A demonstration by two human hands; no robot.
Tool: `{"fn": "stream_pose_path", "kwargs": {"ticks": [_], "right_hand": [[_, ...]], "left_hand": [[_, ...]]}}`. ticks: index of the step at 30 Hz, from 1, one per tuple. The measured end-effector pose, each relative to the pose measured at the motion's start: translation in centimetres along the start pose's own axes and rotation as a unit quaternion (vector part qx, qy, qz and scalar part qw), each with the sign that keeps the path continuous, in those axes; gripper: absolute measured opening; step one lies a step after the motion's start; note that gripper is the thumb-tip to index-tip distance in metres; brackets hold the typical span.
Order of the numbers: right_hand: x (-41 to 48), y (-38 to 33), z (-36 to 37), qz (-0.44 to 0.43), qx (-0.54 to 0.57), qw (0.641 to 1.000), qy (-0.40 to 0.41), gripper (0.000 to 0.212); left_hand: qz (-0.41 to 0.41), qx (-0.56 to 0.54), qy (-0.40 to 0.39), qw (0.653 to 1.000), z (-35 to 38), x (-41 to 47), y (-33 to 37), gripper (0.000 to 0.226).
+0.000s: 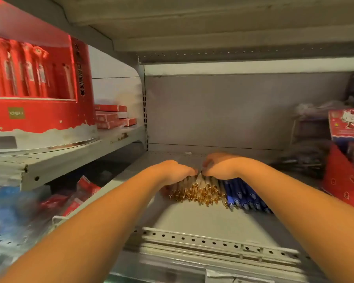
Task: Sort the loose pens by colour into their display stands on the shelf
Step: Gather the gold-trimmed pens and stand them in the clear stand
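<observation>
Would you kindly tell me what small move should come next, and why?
Probably slide the gold-tipped pens leftward, clear of the blue pens: the left hand and right hand rest on that bunch, and the colours lie side by side.

**penfan:** ok so what colours are in that pile?

**shelfie:** the gold-tipped pens (194, 193) have pale see-through barrels, and the blue pens (245, 196) are deep blue. The display stand (39, 82) is red with a small olive-gold logo square, and the flat boxes (112, 116) are red and white. The cartoon-cat box (347, 123) is red with a white cat. The shelf (202, 217) is pale grey, with dark holes dotted along its front rail.
</observation>
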State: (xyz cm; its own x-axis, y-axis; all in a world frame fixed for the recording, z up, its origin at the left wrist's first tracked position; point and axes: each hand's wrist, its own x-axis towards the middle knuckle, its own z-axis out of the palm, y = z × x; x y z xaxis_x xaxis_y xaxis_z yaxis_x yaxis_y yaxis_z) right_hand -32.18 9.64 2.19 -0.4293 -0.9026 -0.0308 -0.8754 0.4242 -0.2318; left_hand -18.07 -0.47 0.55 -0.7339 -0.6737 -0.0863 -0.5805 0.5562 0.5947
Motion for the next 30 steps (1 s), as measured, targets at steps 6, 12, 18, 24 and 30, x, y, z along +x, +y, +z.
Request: {"fn": "stream_pose_path", "kwargs": {"ticks": [6, 12, 18, 24, 30], "right_hand": [[0.5, 0.9, -0.1, 0.033, 0.068, 0.996, -0.041, 0.010], [0.9, 0.7, 0.5, 0.021, 0.100, 0.994, -0.042, 0.021], [1.2, 0.2, 0.7, 0.027, 0.062, 0.997, -0.035, 0.025], [1.3, 0.5, 0.7, 0.053, 0.062, 0.996, -0.023, 0.022], [1.3, 0.1, 0.9, 0.059, 0.073, 0.996, 0.008, 0.018]], "left_hand": [[-0.070, 0.027, -0.123, 0.989, 0.1, 2.9, 1.8, 0.057], [-0.122, 0.038, -0.153, 0.980, -0.7, 4.5, 1.8, 0.034], [-0.105, 0.086, -0.198, 0.971, -1.2, 4.7, 2.8, 0.027], [-0.031, 0.159, -0.214, 0.963, -1.3, 4.2, 3.6, 0.019], [-0.031, 0.164, -0.222, 0.961, -1.1, 4.2, 3.4, 0.022]]}}
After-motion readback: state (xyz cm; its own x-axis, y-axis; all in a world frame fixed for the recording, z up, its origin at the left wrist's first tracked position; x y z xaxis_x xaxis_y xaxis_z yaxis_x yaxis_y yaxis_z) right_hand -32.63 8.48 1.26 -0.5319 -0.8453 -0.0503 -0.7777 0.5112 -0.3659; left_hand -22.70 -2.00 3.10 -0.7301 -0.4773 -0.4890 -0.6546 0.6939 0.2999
